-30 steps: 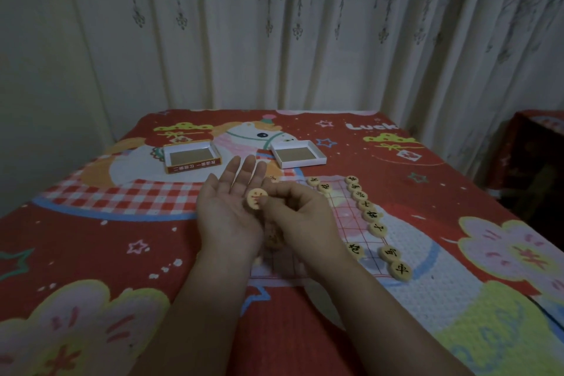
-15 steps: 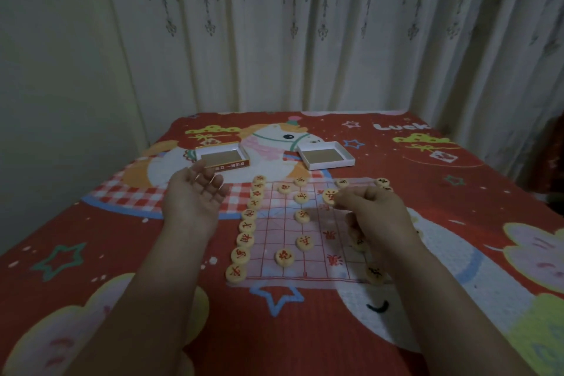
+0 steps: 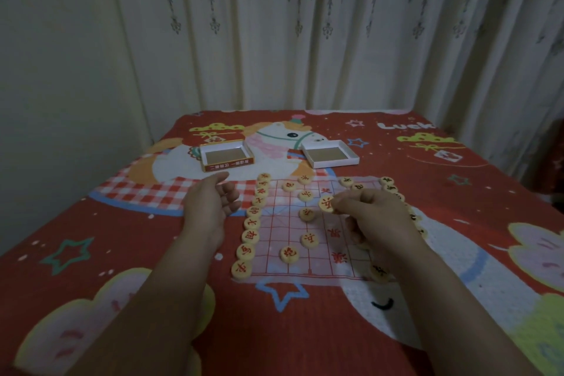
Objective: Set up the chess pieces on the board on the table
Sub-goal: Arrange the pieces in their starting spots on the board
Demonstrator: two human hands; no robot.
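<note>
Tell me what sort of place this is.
Probably a room in a home: pale patterned curtains hang behind a table under a red cartoon cloth, where a paper chess board and two open box halves sit.

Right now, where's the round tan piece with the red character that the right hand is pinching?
In the head view, the round tan piece is pinched at the right hand fingertips, right of centre over the red-lined board, just right of the middle column of red-marked pieces.

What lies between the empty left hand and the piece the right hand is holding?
In the head view, the column of red-marked pieces on the board edge and two loose board pieces lie between the left hand and the held piece in the right hand.
</note>
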